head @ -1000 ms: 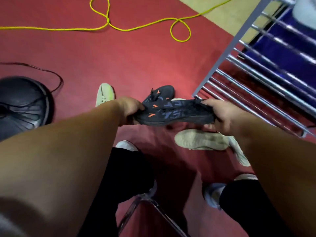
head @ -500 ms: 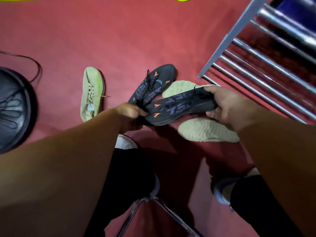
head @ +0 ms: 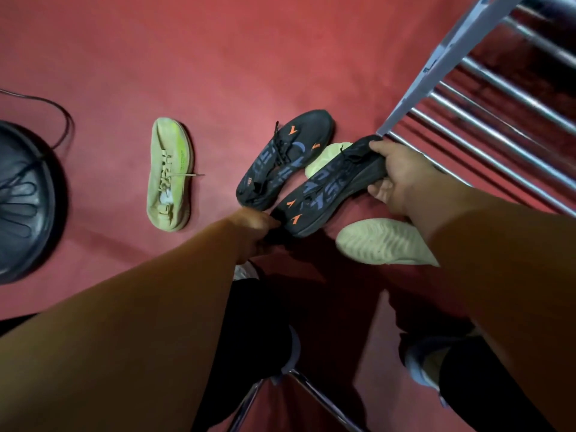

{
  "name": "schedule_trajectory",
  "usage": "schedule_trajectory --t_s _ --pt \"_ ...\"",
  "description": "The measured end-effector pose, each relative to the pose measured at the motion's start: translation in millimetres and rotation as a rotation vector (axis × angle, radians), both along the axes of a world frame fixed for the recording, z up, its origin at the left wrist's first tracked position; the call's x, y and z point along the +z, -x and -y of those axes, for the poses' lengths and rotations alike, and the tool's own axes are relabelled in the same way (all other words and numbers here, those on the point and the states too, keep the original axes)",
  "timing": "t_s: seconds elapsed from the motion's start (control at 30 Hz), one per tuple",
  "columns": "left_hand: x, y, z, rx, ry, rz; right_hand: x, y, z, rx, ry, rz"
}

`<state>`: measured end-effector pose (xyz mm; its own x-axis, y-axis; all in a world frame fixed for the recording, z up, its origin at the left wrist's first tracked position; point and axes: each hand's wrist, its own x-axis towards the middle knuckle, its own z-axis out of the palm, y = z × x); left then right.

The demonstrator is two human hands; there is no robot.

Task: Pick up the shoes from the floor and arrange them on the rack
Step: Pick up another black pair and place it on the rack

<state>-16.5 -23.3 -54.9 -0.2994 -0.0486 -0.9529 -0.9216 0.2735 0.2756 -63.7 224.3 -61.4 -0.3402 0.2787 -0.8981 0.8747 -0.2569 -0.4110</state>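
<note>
Two hands: both grip one held dark shoe (head: pixel 327 188), seen in the head view, the only one.
Left hand (head: pixel 252 232): pinches the toe end, by the orange marks; most of its fingers are hidden behind the wrist.
Right hand (head: pixel 402 179): fingers and thumb curled round the heel end, just beside the near corner post of the rack (head: pixel 436 63).
Held dark shoe: laces up, slanting from the toe at lower left to the heel at upper right; whether it touches the red floor (head: pixel 218 57) cannot be told.
Second dark shoe (head: pixel 283 157): on the floor, just left of the held one and roughly parallel to it.
Half-hidden pale shoe (head: pixel 324 157): between the two dark shoes, mostly covered by the held one.
Upturned pale shoe (head: pixel 383 241): sole up on the floor, under the right forearm.
Pale green shoe (head: pixel 170 173): alone on the floor, well left of the dark pair.
Rack: bars bare in the part that shows.
Other: a black round base (head: pixel 21 201) with a cable (head: pixel 62 120) at the left edge.
Change from half a second ago: the held shoe slants more steeply, with its heel nearer the rack post; then it crossed over the second dark shoe, now it runs beside it; both hands keep their ends.
</note>
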Motion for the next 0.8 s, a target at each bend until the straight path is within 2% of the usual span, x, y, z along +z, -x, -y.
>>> schedule_trajectory --t_s 0.63,0.8 --pt "-13 8 6 0.161 -0.003 0.046 -13 3 10 -0.083 0.011 -0.017" --pt "-20 14 12 0.261 -0.01 0.056 -20 3 11 -0.076 0.023 -0.016"
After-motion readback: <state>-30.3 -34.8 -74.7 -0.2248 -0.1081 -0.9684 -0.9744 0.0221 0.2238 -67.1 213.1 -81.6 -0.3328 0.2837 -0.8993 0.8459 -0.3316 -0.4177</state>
